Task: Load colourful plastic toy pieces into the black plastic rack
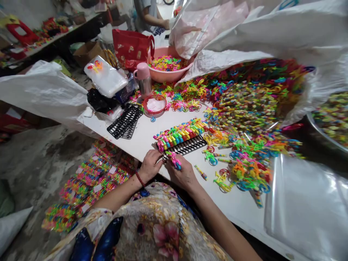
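Observation:
A black slotted plastic rack [190, 145] lies on the white table in front of me, its far row filled with small colourful plastic toys [179, 135]. My left hand [149, 165], with a red bead bracelet at the wrist, grips the rack's near left corner with bent fingers. Close beside it, my right hand [185, 174] is closed around a small pink and blue plastic toy [174, 159] at the rack's near edge. Some of its fingertips are hidden. To the right lie loose toy bicycles [223, 181] and a short patterned tube [200, 172].
Heaps of toy bicycles [244, 159] and patterned tubes [244, 108] cover the right side. Spare black racks [125, 121], a red basket [154, 105], a pink-lidded flask [143, 79] and a pink basin [170, 75] stand farther back. Plastic bags [307, 203] lie front right. Another person [152, 16] is behind.

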`<action>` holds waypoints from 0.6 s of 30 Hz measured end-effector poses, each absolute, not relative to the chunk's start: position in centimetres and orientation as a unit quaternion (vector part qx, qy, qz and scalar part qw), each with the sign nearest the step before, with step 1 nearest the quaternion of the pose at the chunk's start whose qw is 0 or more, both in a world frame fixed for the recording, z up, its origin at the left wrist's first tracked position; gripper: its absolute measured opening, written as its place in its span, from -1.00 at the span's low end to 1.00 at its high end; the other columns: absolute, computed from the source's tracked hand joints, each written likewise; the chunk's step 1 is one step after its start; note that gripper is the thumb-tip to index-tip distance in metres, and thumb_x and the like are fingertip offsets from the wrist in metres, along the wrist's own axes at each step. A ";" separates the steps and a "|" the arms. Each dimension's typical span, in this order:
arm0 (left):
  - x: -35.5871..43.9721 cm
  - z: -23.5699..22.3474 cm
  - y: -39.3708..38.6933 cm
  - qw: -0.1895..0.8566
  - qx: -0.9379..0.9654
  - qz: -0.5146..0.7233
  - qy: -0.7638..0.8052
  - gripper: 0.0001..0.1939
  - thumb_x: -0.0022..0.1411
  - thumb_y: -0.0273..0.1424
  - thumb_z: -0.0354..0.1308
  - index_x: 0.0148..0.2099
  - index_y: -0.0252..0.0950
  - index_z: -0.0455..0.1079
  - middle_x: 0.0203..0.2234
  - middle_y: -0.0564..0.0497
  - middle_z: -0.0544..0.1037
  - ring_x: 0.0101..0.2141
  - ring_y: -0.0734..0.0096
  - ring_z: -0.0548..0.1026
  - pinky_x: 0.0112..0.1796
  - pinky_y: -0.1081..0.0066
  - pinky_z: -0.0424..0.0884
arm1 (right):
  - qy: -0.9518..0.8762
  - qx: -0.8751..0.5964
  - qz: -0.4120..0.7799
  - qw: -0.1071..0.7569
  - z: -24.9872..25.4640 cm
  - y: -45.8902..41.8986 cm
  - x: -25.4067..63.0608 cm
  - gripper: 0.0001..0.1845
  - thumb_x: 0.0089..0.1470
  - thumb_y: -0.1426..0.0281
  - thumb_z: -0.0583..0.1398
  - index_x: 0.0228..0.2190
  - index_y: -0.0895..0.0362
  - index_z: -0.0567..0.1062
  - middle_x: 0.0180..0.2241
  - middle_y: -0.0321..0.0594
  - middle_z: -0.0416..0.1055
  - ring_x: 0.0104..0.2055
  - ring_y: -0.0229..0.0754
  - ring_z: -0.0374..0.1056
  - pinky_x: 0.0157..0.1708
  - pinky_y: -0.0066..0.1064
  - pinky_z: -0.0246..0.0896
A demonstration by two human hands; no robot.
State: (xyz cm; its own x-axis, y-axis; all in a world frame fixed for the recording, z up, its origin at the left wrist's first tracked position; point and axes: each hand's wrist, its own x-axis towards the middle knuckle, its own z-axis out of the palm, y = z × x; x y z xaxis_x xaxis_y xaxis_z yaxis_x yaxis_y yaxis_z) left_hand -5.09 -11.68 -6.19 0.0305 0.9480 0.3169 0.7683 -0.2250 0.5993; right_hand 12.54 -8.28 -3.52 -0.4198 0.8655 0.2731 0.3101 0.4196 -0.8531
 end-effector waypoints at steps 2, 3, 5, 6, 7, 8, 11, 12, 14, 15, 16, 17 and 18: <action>-5.3 -6.2 -11.6 0.146 0.707 0.340 0.603 -0.82 0.26 -0.47 0.13 -0.10 -0.28 0.47 -0.19 -0.11 0.54 -0.11 0.22 0.44 -0.07 0.20 0.44 | -0.766 -0.372 0.371 0.370 -4.0 -8.0 11.9 -0.86 0.23 0.34 0.14 -0.26 0.09 0.50 -0.29 -0.15 0.52 -0.24 -0.14 0.44 -0.23 -0.36 0.37; -5.4 -6.2 -11.5 0.150 0.707 0.341 0.602 -0.82 0.23 -0.50 0.13 -0.12 -0.28 0.47 -0.20 -0.11 0.54 -0.12 0.22 0.44 -0.07 0.20 0.43 | -0.773 -0.365 0.367 0.367 -4.2 -7.9 11.7 -0.85 0.25 0.35 0.13 -0.26 0.09 0.50 -0.29 -0.15 0.52 -0.25 -0.14 0.44 -0.23 -0.36 0.36; -5.5 -6.3 -11.4 0.155 0.706 0.345 0.599 -0.80 0.19 -0.54 0.12 -0.14 -0.29 0.47 -0.22 -0.10 0.54 -0.13 0.22 0.42 -0.07 0.20 0.42 | -0.790 -0.348 0.352 0.363 -4.8 -7.8 11.4 -0.85 0.26 0.39 0.11 -0.24 0.09 0.49 -0.29 -0.14 0.51 -0.24 -0.14 0.43 -0.23 -0.36 0.36; -5.5 -6.3 -11.4 0.157 0.706 0.349 0.596 -0.80 0.18 -0.55 0.12 -0.14 -0.30 0.47 -0.24 -0.09 0.53 -0.14 0.22 0.42 -0.08 0.20 0.42 | -0.798 -0.339 0.342 0.362 -5.0 -7.7 11.4 -0.85 0.26 0.41 0.10 -0.22 0.09 0.49 -0.29 -0.14 0.52 -0.24 -0.13 0.42 -0.23 -0.35 0.36; -5.5 -6.4 -11.4 0.158 0.707 0.354 0.591 -0.80 0.18 -0.55 0.12 -0.14 -0.30 0.46 -0.25 -0.09 0.53 -0.15 0.22 0.42 -0.09 0.20 0.42 | -0.806 -0.331 0.332 0.362 -5.2 -7.7 11.4 -0.84 0.25 0.42 0.11 -0.20 0.09 0.49 -0.29 -0.14 0.51 -0.24 -0.13 0.42 -0.23 -0.34 0.35; -5.5 -6.4 -11.4 0.160 0.707 0.360 0.587 -0.80 0.18 -0.55 0.12 -0.14 -0.30 0.46 -0.26 -0.09 0.53 -0.16 0.21 0.41 -0.10 0.20 0.42 | -0.812 -0.324 0.324 0.362 -5.4 -7.6 11.4 -0.84 0.25 0.44 0.11 -0.20 0.09 0.48 -0.30 -0.14 0.51 -0.24 -0.13 0.41 -0.23 -0.34 0.35; -5.5 -6.5 -11.2 0.158 0.706 0.372 0.582 -0.83 0.19 -0.54 0.12 -0.16 -0.31 0.45 -0.28 -0.09 0.52 -0.19 0.21 0.41 -0.12 0.20 0.42 | -0.819 -0.314 0.324 0.354 -5.6 -7.5 11.4 -0.85 0.24 0.48 0.10 -0.23 0.09 0.48 -0.32 -0.15 0.49 -0.27 -0.13 0.38 -0.25 -0.35 0.33; -5.5 -6.5 -11.2 0.155 0.705 0.374 0.582 -0.84 0.19 -0.54 0.12 -0.16 -0.31 0.44 -0.29 -0.09 0.52 -0.19 0.21 0.41 -0.12 0.20 0.42 | -0.817 -0.313 0.331 0.353 -5.6 -7.5 11.4 -0.84 0.24 0.49 0.10 -0.24 0.09 0.48 -0.34 -0.15 0.48 -0.28 -0.14 0.38 -0.26 -0.36 0.33; -5.5 -6.5 -11.2 0.151 0.706 0.376 0.581 -0.83 0.20 -0.55 0.11 -0.16 -0.31 0.44 -0.29 -0.09 0.52 -0.19 0.21 0.42 -0.13 0.21 0.43 | -0.809 -0.315 0.345 0.357 -5.7 -7.5 11.3 -0.84 0.23 0.49 0.10 -0.27 0.09 0.48 -0.35 -0.15 0.45 -0.29 -0.14 0.36 -0.28 -0.36 0.32; -5.4 -6.4 -11.3 0.149 0.708 0.377 0.579 -0.83 0.20 -0.55 0.11 -0.15 -0.31 0.44 -0.29 -0.09 0.52 -0.18 0.22 0.42 -0.12 0.21 0.43 | -0.805 -0.315 0.351 0.360 -5.7 -7.5 11.3 -0.84 0.24 0.49 0.10 -0.26 0.09 0.48 -0.35 -0.15 0.45 -0.28 -0.14 0.36 -0.27 -0.36 0.31; -5.4 -6.4 -11.4 0.147 0.709 0.381 0.575 -0.82 0.20 -0.55 0.12 -0.14 -0.31 0.44 -0.28 -0.09 0.52 -0.18 0.22 0.43 -0.12 0.21 0.44 | -0.800 -0.315 0.357 0.364 -5.8 -7.5 11.3 -0.84 0.24 0.49 0.10 -0.25 0.09 0.49 -0.34 -0.15 0.45 -0.27 -0.13 0.36 -0.25 -0.35 0.32; -5.4 -6.3 -11.6 0.144 0.707 0.391 0.572 -0.81 0.20 -0.55 0.12 -0.12 -0.31 0.44 -0.26 -0.09 0.53 -0.17 0.24 0.44 -0.12 0.22 0.45 | -0.796 -0.314 0.363 0.368 -5.8 -7.5 11.3 -0.84 0.24 0.48 0.11 -0.23 0.08 0.49 -0.32 -0.14 0.45 -0.25 -0.13 0.36 -0.23 -0.34 0.32; -5.3 -6.1 -11.9 0.139 0.699 0.408 0.571 -0.80 0.22 -0.55 0.12 -0.10 -0.30 0.43 -0.24 -0.09 0.53 -0.17 0.26 0.45 -0.12 0.24 0.46 | -0.793 -0.314 0.368 0.370 -5.8 -7.5 11.3 -0.84 0.24 0.48 0.12 -0.20 0.08 0.49 -0.30 -0.14 0.46 -0.23 -0.13 0.37 -0.21 -0.33 0.32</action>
